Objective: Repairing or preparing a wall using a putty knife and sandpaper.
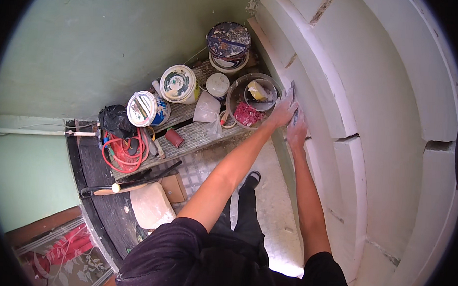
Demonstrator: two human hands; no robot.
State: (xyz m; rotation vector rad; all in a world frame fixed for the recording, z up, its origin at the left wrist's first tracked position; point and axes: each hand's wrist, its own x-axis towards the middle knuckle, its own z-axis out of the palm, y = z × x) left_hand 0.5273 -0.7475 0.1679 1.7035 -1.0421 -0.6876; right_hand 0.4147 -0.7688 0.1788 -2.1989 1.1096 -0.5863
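Note:
Both my hands are dusted white and sit close together against the pale panelled wall. My left hand is closed on a thin grey flat piece, shaped like a putty knife blade, its tip pointing up along the wall. Just below and to the right, my right hand has its fingers bent round something grey, partly hidden between the two hands. Beside my left hand stands a large round tub holding pink-red crumbly material and a smaller grey bowl with a yellow piece in it.
Several lidded buckets stand on a ridged plank bench, including a white one and a dark crusted one. A dark red roll, a red hose and a black bag lie farther left. A white-seated chair stands below.

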